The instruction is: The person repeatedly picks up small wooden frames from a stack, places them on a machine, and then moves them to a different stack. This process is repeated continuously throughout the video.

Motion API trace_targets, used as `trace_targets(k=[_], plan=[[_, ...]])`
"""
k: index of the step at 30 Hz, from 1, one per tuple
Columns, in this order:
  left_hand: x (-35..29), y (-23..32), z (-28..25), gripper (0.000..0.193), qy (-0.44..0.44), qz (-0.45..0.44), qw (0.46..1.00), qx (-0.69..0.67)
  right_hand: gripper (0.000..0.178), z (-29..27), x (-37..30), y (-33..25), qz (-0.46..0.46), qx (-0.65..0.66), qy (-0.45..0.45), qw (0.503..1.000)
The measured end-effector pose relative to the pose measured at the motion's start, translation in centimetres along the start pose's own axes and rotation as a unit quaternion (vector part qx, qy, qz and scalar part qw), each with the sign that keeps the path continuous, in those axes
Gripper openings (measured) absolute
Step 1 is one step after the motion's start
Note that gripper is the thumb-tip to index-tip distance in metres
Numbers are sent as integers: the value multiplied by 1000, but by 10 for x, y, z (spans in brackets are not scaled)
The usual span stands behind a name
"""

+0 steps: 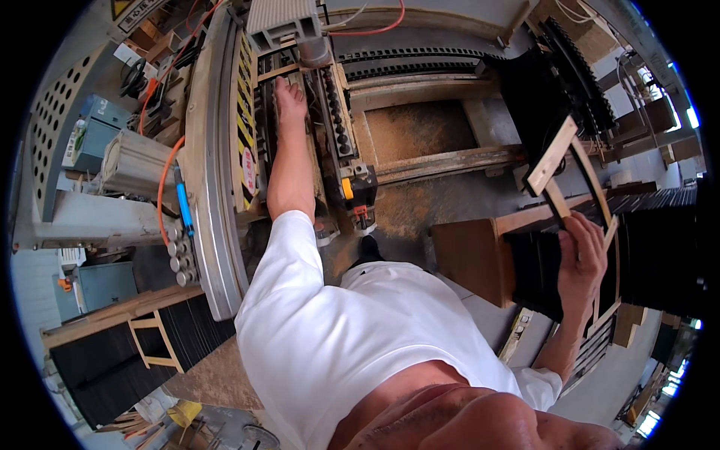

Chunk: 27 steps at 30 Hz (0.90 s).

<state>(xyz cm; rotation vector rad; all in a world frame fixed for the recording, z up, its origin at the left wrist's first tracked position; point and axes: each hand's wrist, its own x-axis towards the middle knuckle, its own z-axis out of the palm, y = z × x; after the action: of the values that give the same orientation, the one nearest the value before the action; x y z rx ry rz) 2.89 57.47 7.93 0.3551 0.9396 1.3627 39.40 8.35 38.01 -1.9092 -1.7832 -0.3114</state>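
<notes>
Floor [626, 371]: grey | on it: tan sawdust [412, 133], inside and beside machine frame [450, 172]

Sawdust [420, 214] litters the grey floor [622, 379], and a blue cabinet [110, 114] stands near a panel full of round holes [63, 127].

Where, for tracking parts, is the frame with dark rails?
At right in the head view, the frame is in the right hand, near the black stack.
</notes>
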Motion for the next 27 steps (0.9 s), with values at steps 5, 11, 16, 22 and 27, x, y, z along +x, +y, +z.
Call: trace_targets(k=[5, 11, 16, 22, 27], plan=[[56, 7, 9, 91, 20, 16, 995, -96, 23, 43, 34, -19, -27, 35, -50, 998], [41, 7, -6, 84, -20, 1, 983, -180, 22, 114, 91, -42, -128, 95, -108, 981], [-78, -26, -36, 28, -60, 17, 993, -96, 17, 218, 143, -73, -245, 158, -130, 948], [-268, -54, -88, 36, -13, -34, 996, -84, 19, 370, 192, -146, -388, 252, -126, 878], [-385, -63, -110, 32, 62, -2, 995, -83, 28, 463, 216, -205, -446, 202, -105, 865]])
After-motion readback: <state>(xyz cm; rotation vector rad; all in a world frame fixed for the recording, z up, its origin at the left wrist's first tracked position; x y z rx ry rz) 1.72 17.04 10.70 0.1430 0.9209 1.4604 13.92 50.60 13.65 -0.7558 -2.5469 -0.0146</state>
